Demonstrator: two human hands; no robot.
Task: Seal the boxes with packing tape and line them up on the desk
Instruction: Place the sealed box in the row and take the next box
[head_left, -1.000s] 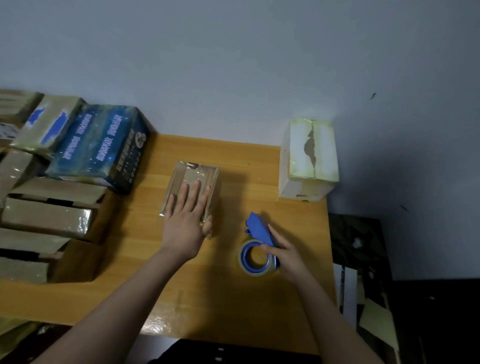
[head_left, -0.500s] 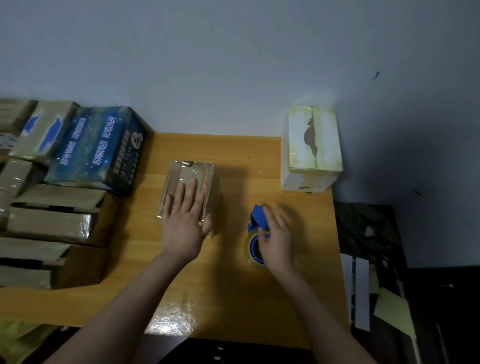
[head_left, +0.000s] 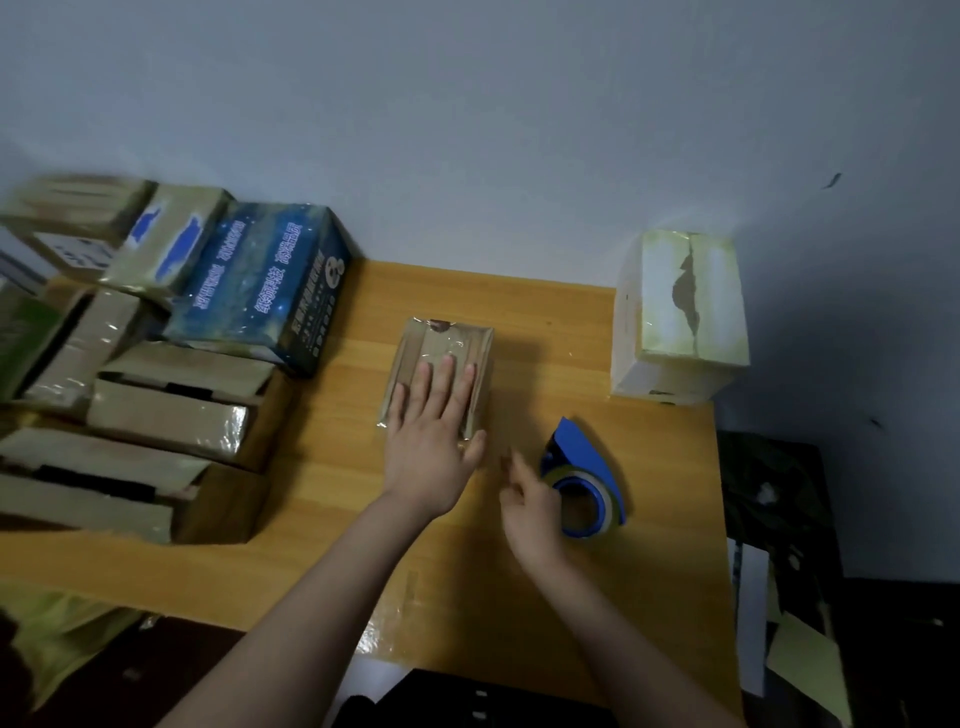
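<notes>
Right hand shifted beside dispenser (blurred), left hand pressing box

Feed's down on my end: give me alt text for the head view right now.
The left hand presses flat on a small taped box on the desk, while the right hand, blurred, sits beside a blue tape dispenser. Taped boxes are piled at the left; a white box stands at the far right corner.
</notes>
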